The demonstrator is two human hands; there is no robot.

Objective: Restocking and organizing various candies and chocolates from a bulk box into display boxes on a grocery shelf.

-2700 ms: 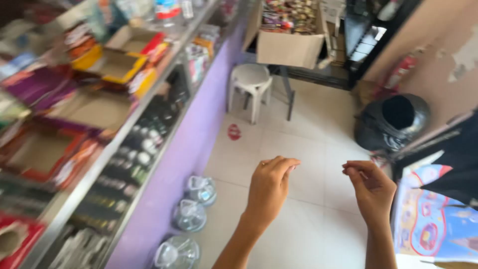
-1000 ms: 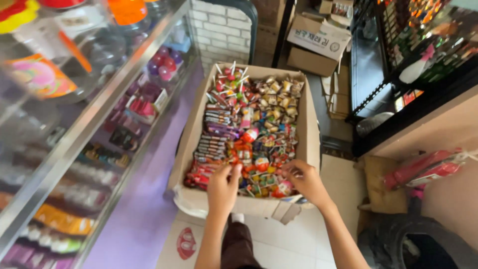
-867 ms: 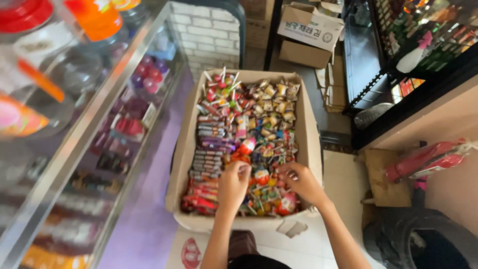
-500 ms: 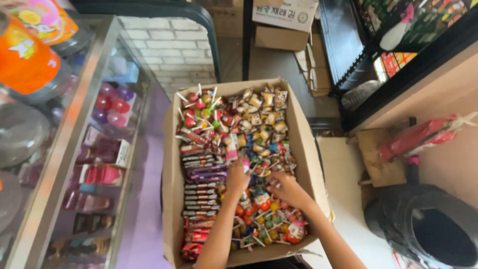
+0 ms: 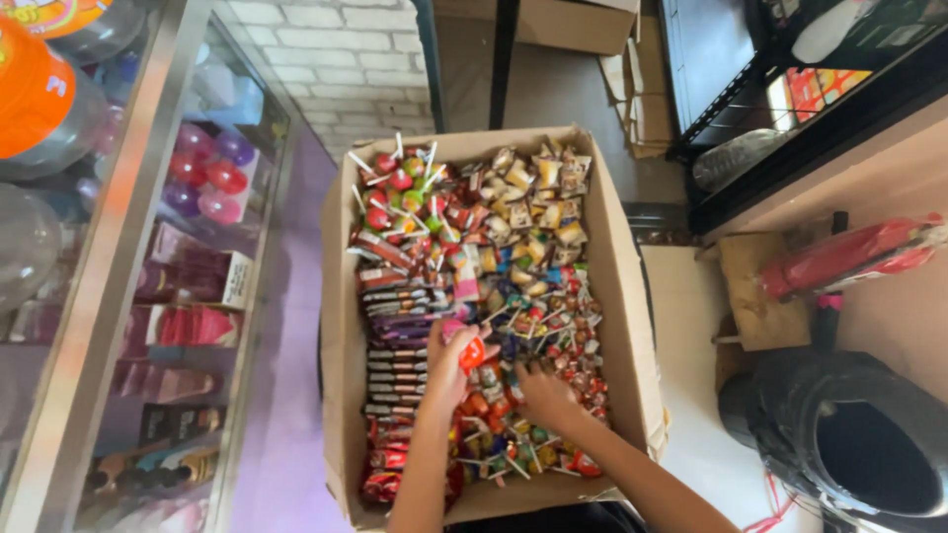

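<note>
Head view: cardboard box (image 5: 341, 296) packed with wrapped sweets. Left hand (image 5: 449, 360) sits left of centre, fingers pinched on a red-orange lollipop (image 5: 472, 353) at their 2 o'clock; stick axis cannot be told. Right hand (image 5: 543, 392) lies palm-down on the loose lollipop pile (image 5: 553, 326), at 4 o'clock from the left; fingers buried, so grasp cannot be told. Left hand is nearer. Glass display case (image 5: 148, 326) at 9 o'clock.

Centre: open brown cardboard box (image 5: 339, 326) of bright wrapped sweets (image 5: 523, 227)
Top: closed brown cardboard carton (image 5: 578, 22)
Left: pink packets (image 5: 188, 326) behind glass
</note>
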